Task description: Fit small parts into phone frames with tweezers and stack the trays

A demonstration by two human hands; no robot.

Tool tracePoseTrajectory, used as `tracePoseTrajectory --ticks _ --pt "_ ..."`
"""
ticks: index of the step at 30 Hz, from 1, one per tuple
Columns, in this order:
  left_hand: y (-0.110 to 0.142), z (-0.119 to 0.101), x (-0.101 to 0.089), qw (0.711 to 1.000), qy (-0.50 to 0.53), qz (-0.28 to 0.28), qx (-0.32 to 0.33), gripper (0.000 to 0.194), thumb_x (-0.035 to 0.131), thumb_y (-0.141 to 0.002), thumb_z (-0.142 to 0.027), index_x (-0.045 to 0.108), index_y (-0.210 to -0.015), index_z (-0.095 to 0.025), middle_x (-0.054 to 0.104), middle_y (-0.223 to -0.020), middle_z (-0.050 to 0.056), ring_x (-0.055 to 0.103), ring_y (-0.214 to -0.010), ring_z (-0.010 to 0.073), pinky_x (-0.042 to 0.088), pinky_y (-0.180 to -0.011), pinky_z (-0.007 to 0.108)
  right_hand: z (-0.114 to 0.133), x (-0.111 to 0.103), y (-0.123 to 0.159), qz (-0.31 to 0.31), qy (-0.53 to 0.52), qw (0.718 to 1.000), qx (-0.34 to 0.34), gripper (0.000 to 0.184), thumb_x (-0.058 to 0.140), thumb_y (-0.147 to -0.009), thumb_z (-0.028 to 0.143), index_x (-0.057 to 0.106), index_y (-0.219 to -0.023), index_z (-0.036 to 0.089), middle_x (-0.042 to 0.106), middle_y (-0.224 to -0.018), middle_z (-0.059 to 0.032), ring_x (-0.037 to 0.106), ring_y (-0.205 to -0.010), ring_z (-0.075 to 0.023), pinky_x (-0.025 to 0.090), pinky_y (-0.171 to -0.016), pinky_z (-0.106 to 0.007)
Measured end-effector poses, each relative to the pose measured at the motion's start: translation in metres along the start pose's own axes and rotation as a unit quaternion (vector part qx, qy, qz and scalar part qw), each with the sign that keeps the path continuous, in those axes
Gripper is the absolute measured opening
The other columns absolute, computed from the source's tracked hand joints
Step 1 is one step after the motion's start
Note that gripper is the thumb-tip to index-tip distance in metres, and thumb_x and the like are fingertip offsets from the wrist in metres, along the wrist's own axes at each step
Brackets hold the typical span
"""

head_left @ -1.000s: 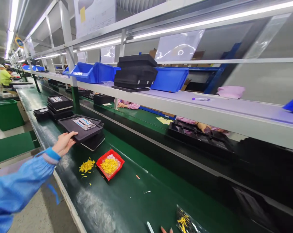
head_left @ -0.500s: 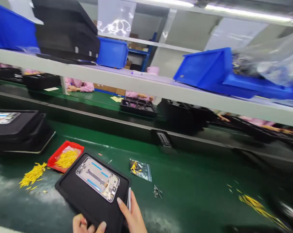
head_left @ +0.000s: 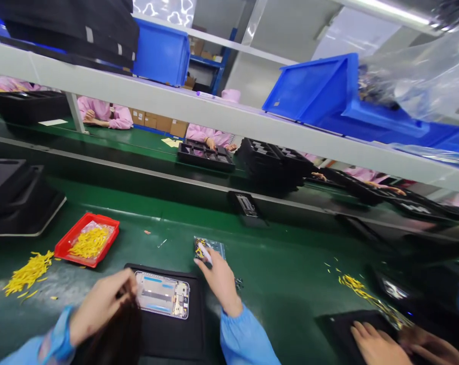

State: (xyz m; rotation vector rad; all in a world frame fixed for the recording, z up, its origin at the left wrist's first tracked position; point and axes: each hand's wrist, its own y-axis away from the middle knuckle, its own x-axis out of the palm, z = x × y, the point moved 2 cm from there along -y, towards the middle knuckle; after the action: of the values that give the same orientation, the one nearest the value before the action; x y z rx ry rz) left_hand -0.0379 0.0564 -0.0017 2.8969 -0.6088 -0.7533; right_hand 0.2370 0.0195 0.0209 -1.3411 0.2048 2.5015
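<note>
Hands: the left hand (head_left: 100, 312) is curled at the left edge of the black tray (head_left: 168, 337), but whether it grips anything cannot be told. The right hand (head_left: 220, 286) is narrow, seeming to pinch a slim white stick (head_left: 205, 252) just above the tray's far edge.

Shelf: a long grey shelf (head_left: 199, 104) runs beyond the black tray, carrying blue plastic bins (head_left: 309, 91) and stacked black trays (head_left: 66, 30).

Tabletop: the green tabletop (head_left: 290, 253) carries the black tray.

Far side: co-workers in pink sleeves (head_left: 104, 114) sit past the black tray, across a dark divider.

Right of the black tray: another person's hands (head_left: 381, 344), separate from the two near hands, rest on a dark tray (head_left: 347, 329).

Left of the black tray: a red tray (head_left: 87, 239) holds yellow strips (head_left: 89, 242), and loose yellow strips (head_left: 28, 274) lie farther left.

Black tray: a phone frame (head_left: 161, 294) lies flat in it, near its far end, with blue strips and a circuit board at one end.

Beside the black tray: a small plastic bag (head_left: 210, 248) lies just beyond it, under the right hand, and tiny metal parts (head_left: 237, 283) lie just to its right.
</note>
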Motion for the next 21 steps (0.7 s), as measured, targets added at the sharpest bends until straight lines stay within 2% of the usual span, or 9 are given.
tracePoseTrajectory --ticks 1,3,4,6,9,13,17,21 --pt "-0.017 -0.016 -0.011 0.997 -0.022 0.034 0.069 0.029 0.062 -0.068 -0.053 0.058 -0.061 -0.025 0.059 -0.06 -0.003 0.055 -0.057 0.0176 0.045 -0.057 0.028 0.011 0.003 -0.017 0.025 0.016 0.997 -0.069 0.021 0.059 -0.085 0.022 0.064 -0.105 0.018 0.066 -0.096 -0.0094 0.063 -0.091 -0.0252 0.046 -0.078 -0.033" --pt "-0.044 -0.04 -0.027 0.992 -0.045 0.021 0.112 0.033 0.053 -0.07 -0.056 0.052 -0.062 -0.023 0.058 -0.06 -0.002 0.055 -0.058 0.0171 0.043 -0.057 0.027 0.029 0.016 -0.047 0.059 0.016 0.99 -0.126 0.028 0.066 -0.08 0.017 0.064 -0.107 0.021 0.062 -0.106 -0.0063 0.061 -0.096 -0.0212 0.045 -0.082 -0.028" --pt "-0.055 -0.047 -0.031 0.991 -0.054 0.01 0.122 0.033 0.049 -0.072 -0.055 0.051 -0.065 -0.023 0.058 -0.061 -0.002 0.055 -0.06 0.0172 0.043 -0.058 0.027 0.036 0.024 -0.059 0.077 0.019 0.986 -0.145 0.031 0.072 -0.075 0.015 0.065 -0.104 0.023 0.062 -0.104 -0.0045 0.062 -0.094 -0.0199 0.045 -0.081 -0.027" --pt "-0.068 -0.053 -0.034 0.988 -0.071 -0.005 0.137 0.031 0.045 -0.075 -0.052 0.05 -0.069 -0.022 0.058 -0.065 -0.001 0.055 -0.061 0.0171 0.043 -0.059 0.027 0.044 0.041 -0.078 0.106 0.027 0.979 -0.17 0.031 0.078 -0.067 0.013 0.068 -0.094 0.024 0.062 -0.097 -0.0021 0.062 -0.086 -0.0185 0.046 -0.076 -0.026" --pt "-0.076 -0.047 -0.027 0.985 -0.064 0.013 0.157 0.028 0.046 -0.076 -0.048 0.051 -0.071 -0.022 0.058 -0.069 -0.001 0.053 -0.061 0.0168 0.041 -0.059 0.028 0.045 0.06 -0.093 0.125 0.043 0.971 -0.201 0.016 0.079 -0.067 0.014 0.069 -0.077 0.022 0.06 -0.081 -0.0003 0.061 -0.075 -0.0175 0.047 -0.069 -0.026" --pt "-0.081 -0.038 -0.014 0.987 -0.023 0.022 0.16 0.025 0.051 -0.073 -0.045 0.05 -0.068 -0.021 0.058 -0.073 0.001 0.055 -0.067 0.0181 0.044 -0.065 0.03 0.042 0.061 -0.093 0.109 0.055 0.961 -0.247 0.015 0.077 -0.069 0.012 0.064 -0.065 0.02 0.058 -0.067 0.0018 0.06 -0.065 -0.0161 0.046 -0.06 -0.024" --pt "-0.091 -0.036 -0.003 0.99 0.034 0.026 0.138 0.029 0.05 -0.077 -0.049 0.051 -0.077 -0.02 0.061 -0.08 0.003 0.059 -0.075 0.0203 0.047 -0.072 0.034 0.049 0.047 -0.074 0.028 0.055 0.951 -0.302 0.006 0.065 -0.081 0.013 0.063 -0.078 0.019 0.062 -0.079 -0.002 0.063 -0.072 -0.0161 0.048 -0.063 -0.023" --pt "-0.095 -0.036 0.002 0.982 0.11 0.111 0.11 0.041 0.041 -0.082 -0.058 0.05 -0.076 -0.018 0.06 -0.069 0.002 0.059 -0.062 0.0172 0.05 -0.063 0.032 0.059 0.04 -0.048 -0.059 0.061 0.922 -0.378 0.015 0.049 -0.092 0.018 0.063 -0.089 0.019 0.064 -0.09 -0.006 0.062 -0.068 -0.0139 0.046 -0.06 -0.022"
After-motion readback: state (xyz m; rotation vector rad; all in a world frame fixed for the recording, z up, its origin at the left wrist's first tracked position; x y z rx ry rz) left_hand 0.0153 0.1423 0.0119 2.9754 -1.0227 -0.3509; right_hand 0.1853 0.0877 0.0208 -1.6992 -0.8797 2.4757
